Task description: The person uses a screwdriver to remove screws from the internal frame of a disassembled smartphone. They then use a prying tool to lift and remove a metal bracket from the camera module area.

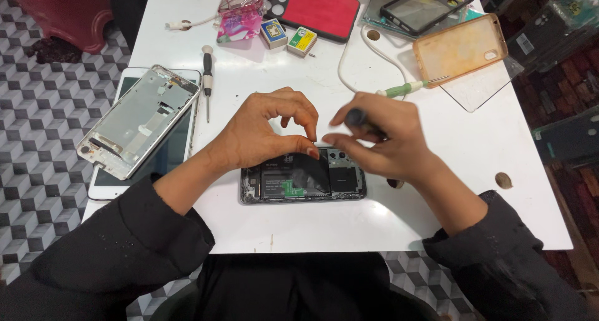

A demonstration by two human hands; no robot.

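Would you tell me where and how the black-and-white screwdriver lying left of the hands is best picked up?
Probably by its thick black-and-white handle, from above. The screwdriver lies flat on the white table, handle away from the person, thin shaft pointing towards them. The metal phone frame lies close on its left, so coming from the right looks easier.

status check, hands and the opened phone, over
Left hand steadying opened phone at its top edge. Right hand gripping dark-handled tool over phone. Spare screwdriver lies apart; nothing blocking.
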